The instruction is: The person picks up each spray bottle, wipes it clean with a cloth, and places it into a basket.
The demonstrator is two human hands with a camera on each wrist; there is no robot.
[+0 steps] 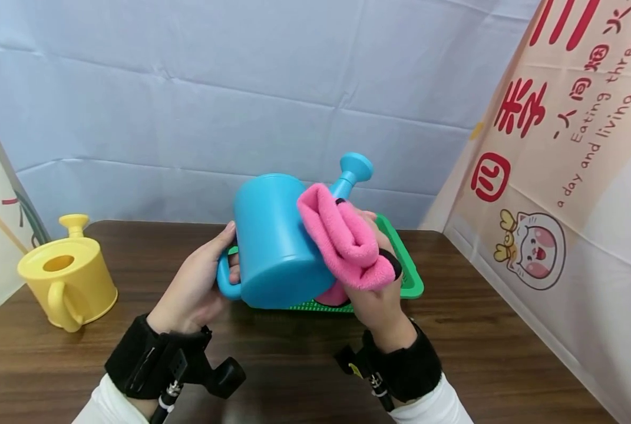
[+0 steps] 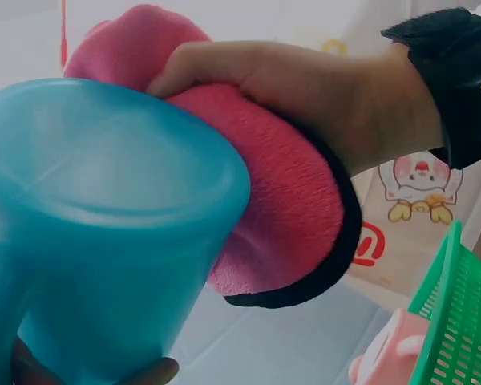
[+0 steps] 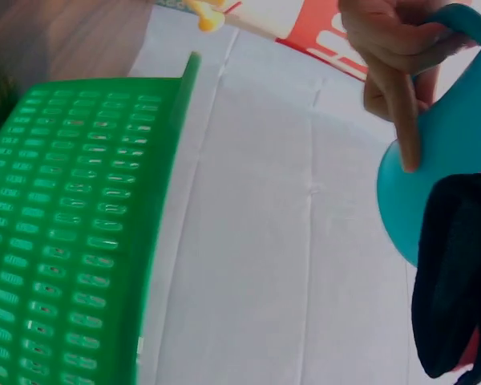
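Observation:
A blue watering can (image 1: 278,241) is tilted above the table, its base turned toward me and its spout pointing to the back right. My left hand (image 1: 198,280) grips it at the handle, with fingers through the loop and the thumb along the side. My right hand (image 1: 376,309) holds a folded pink cloth (image 1: 342,238) with black edging against the can's right side. In the left wrist view, the right hand's thumb and fingers press the cloth (image 2: 280,192) onto the can near its base. The right wrist view shows left-hand fingers (image 3: 401,88) on the can.
Behind the can, a green perforated basket (image 1: 410,271) stands on the brown wooden table (image 1: 479,341). A pale pink object (image 2: 393,345) shows beside the basket's wall in the left wrist view. On the left stands a yellow watering can (image 1: 73,280). Cloth sheets hang behind and right.

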